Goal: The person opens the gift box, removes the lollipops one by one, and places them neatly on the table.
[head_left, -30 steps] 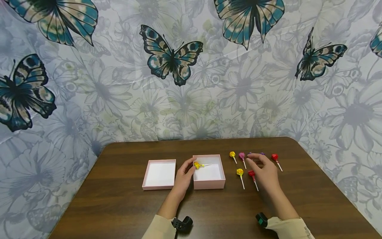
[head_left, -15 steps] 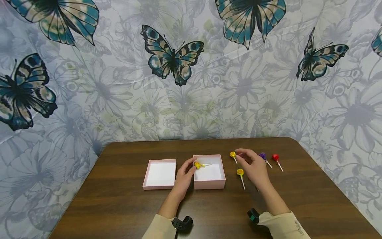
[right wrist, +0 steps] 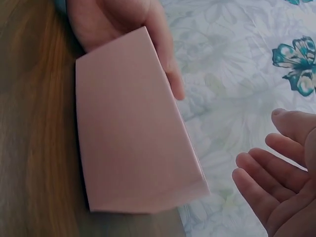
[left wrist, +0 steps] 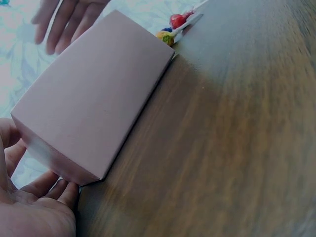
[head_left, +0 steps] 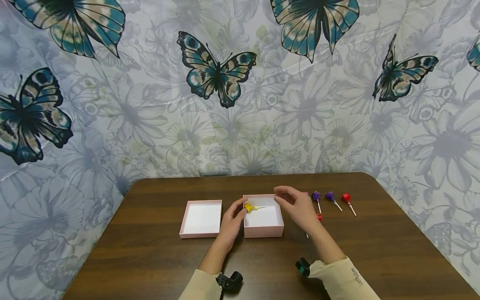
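No legible text, labels, brands, numbers or signs in any view. Only candidate: a small dark mark on the beige right sleeve cuff in the head view, too small and blurred to read. The open pink cardboard box shows plain, unprinted walls in both wrist views. The wrappers on the small lollipops on the dark brown wooden table are too tiny to show print.
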{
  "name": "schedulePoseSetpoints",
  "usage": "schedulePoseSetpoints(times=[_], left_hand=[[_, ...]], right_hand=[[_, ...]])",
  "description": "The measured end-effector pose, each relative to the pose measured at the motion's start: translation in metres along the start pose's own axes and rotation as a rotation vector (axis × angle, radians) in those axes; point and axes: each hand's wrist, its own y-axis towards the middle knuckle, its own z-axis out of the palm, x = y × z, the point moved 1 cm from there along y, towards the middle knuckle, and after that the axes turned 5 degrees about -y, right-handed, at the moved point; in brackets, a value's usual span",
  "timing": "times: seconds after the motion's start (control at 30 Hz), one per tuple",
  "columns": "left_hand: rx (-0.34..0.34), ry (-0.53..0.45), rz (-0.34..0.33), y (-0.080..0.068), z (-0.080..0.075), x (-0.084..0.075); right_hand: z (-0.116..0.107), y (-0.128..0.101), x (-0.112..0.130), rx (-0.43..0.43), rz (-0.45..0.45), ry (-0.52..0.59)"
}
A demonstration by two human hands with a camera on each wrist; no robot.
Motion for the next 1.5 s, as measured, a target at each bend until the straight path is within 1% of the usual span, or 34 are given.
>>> schedulePoseSetpoints(times=[0.23, 0.33, 0.47, 0.57, 0.77, 1.1, 1.23, 1.5], left_hand=[[0.004, 0.002, 0.006, -0.001, 0.000, -0.001], [0.012, 0.012, 0.006, -0.001, -0.001, 0.000], [0.020, 0.014, 0.018, 0.000, -0.001, 0.000], [0.020, -0.005, 0.017, 0.000, 0.000, -0.001], [0.032, -0.026, 0.016, 0.000, 0.000, -0.002], [0.048, -0.028, 0.022, -0.001, -0.001, -0.001], [0.047, -0.032, 0.029, 0.000, -0.001, 0.000], [0.042, -0.043, 0.021, 0.000, -0.001, 0.000]], right_hand=[[0.018, 0.007, 0.007, 0.096, 0.039, 0.029], [0.026, 0.010, 0.008, 0.124, 0.044, 0.034], [0.035, 0.015, 0.009, 0.149, 0.034, -0.005], [0.039, 0.017, 0.009, 0.173, 0.034, -0.026], [0.047, 0.020, 0.011, 0.203, 0.059, -0.046], [0.062, 0.025, 0.014, 0.247, 0.100, -0.102], [0.064, 0.027, 0.016, 0.274, 0.114, -0.098], [0.072, 0.032, 0.013, 0.324, 0.127, -0.136]])
